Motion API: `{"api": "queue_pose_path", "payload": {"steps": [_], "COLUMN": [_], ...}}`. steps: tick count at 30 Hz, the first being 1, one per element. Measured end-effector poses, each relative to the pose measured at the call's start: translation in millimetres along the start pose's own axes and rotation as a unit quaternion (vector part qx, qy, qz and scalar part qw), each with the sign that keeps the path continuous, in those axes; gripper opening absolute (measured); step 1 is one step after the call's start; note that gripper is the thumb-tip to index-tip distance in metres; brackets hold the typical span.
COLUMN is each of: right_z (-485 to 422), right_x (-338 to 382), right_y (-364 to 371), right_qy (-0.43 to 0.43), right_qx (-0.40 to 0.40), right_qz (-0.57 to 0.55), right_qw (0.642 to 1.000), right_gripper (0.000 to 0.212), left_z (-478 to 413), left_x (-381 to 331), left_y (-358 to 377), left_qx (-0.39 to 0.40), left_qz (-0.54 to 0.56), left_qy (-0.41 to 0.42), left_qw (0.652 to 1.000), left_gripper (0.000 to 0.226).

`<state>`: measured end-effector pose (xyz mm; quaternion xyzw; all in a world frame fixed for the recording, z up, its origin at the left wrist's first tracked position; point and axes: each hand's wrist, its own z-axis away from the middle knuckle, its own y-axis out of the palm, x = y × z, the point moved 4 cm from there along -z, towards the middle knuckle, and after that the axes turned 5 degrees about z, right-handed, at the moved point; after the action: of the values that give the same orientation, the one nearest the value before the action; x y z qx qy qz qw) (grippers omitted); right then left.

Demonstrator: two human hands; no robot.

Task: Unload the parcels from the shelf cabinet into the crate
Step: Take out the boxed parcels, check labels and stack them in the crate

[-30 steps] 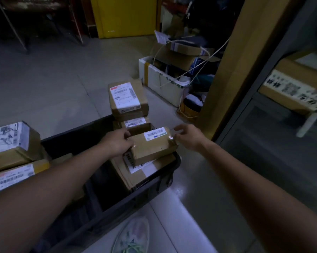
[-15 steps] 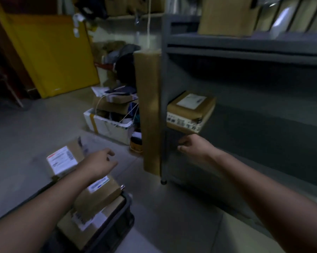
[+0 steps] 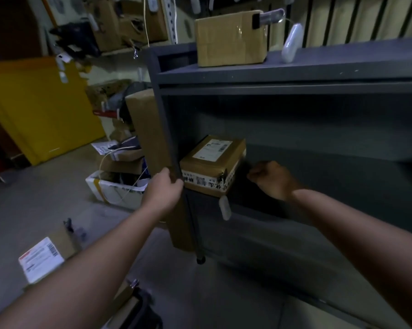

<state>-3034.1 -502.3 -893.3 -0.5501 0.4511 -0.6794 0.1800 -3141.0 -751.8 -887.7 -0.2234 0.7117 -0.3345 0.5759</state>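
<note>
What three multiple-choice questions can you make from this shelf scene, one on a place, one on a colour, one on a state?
1. Where is the labelled parcel? A. on top of the cabinet B. left end of the shelf under its top C. on the floor
2. What colour is the big panel at far left? A. red B. yellow C. blue
3. The box on the cabinet's top is: A. taped shut B. open, flaps up C. crushed flat
Answers: 1 B, it rests there by the cabinet's left edge; 2 B, it is plainly yellow; 3 A, glossy tape runs over its closed front.
</note>
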Motion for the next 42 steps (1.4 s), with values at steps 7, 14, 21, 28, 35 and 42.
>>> {"api": "queue_pose_path", "payload": {"steps": [7,14,21,28,35,42], "right_z": [-33.2,-51.1,-56.3,-49.6,-16.0,44.7], "right_x": [8.8,26.3,24.8,24.4,14.4,12.9], "right_y": [13.2,29.5,34.2,32.9,19.5,3.0], "right_qy": [0.013,0.046,0.082,0.093,0.096,0.126], "right_qx": [-0.019,-0.039,-0.041,-0.008,0.01,-0.01], "right_qz": [-0.113,-0.199,-0.261,-0.29,-0.296,-0.355], "right_qw": [0.993,0.978,0.961,0.952,0.95,0.926], "right_gripper": [0.027,0.027,0.022,0.027,0.015,0.011], "left_z": [-37.7,-58.6,-63.5,-61.7,-6.5,43.7], "left_x": [-13.5,-8.0,-9.9,-4.1,-16.5,-34.7], "left_y": [17.1,27.2,20.7,23.8,25.4,7.4], "left_qx": [-0.045,-0.074,-0.074,0.009,0.117,0.154], "left_qz": [0.013,0.027,0.027,0.125,0.262,0.31], "left_qy": [-0.033,-0.047,-0.065,-0.117,-0.17,-0.135], "left_qw": [0.998,0.996,0.995,0.985,0.943,0.928], "left_gripper": [0.021,0.021,0.016,0.019,0.013,0.034]}}
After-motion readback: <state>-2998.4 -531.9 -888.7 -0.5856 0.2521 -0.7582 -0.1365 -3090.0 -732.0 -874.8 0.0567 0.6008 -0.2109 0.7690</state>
